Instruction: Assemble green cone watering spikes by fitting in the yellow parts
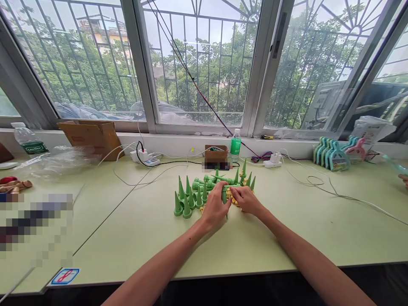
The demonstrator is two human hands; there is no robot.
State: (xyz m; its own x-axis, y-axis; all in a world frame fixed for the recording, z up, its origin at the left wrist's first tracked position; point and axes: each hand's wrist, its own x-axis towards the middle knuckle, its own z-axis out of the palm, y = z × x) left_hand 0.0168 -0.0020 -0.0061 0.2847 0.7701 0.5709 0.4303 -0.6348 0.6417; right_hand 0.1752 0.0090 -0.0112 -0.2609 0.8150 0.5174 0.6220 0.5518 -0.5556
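While the surface runs to its near edge along the lower frame, leaving room at right, the head view shows the left hand at centre, its grip closed around a green spike, long axis near vertical, tip downward. Just beside, the right hand's grip cannot be told.

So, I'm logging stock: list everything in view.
Windows: several, grey, behind
Tabletops: two, pale green, foreground
Cone pieces: many, green, centre
Small pieces: many, yellow, centre
Boxes: two, brown, back
Bottles: two, green-labelled, back
Plastic bag: one, clear, left
Power strips: two, white, back
Cables: several, white and dark, back
Handled items: several, teal and pink, right
Tool: one, yellow, back
Sticker: one, blue-red, front left
Object: one, red, left
Another person's hand: one, right edge
Left grip: one, centre
Right grip: one, centre
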